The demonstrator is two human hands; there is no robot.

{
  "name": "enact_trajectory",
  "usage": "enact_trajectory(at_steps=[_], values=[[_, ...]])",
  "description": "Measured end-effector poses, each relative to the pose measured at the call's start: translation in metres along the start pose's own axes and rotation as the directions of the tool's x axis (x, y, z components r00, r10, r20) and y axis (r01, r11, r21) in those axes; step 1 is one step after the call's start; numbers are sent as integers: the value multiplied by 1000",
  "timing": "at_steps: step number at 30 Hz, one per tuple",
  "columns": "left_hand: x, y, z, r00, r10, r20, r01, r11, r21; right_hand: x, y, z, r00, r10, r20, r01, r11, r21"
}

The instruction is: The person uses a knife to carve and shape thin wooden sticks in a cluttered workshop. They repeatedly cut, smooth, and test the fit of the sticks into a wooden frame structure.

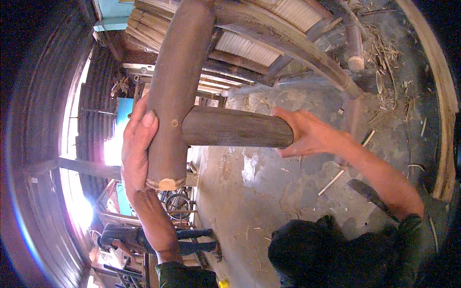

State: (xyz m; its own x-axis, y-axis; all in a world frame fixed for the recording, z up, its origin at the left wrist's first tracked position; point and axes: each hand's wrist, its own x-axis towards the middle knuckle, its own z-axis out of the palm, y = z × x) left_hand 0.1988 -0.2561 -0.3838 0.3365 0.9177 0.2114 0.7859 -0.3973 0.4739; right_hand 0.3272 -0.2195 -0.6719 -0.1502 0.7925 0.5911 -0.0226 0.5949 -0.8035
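Observation:
A thick brown bamboo pole (pixel 177 72) runs from the top edge down to its cut lower end, which shows a pale plug. My left hand (pixel 139 139) is wrapped round the left side of this pole near that end. From the pole's right side a shorter dark bamboo crosspiece (pixel 235 127) sticks out, its left end fitted against the pole. A small round peg head (pixel 175 123) shows in the pole beside the joint. My right hand (pixel 305 132) grips the crosspiece's free end, thumb and fingers on opposite sides.
A bamboo frame with slatted panels (pixel 249 53) stretches across the top. Bamboo shavings (pixel 391 60) and a thin stick (pixel 331 182) lie on the concrete floor (pixel 230 201). Another person (pixel 125 237) bends at lower left, near a bicycle wheel (pixel 177 204). Corrugated metal walls (pixel 38 115) stand left.

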Motion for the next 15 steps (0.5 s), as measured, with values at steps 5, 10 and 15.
enact_trajectory(at_steps=[5,10,15], values=[[2,-4,-1,999,23,-47,-22,999,24,-6,-1,16,991,48,-124,-54,998,-46],[2,-13,-5,998,52,-37,-54,997,-51,-2,-17,3,980,193,-50,-197,976,-91],[2,-17,-10,998,52,-19,-52,998,-31,-5,-22,7,972,228,-54,-228,974,-8]])
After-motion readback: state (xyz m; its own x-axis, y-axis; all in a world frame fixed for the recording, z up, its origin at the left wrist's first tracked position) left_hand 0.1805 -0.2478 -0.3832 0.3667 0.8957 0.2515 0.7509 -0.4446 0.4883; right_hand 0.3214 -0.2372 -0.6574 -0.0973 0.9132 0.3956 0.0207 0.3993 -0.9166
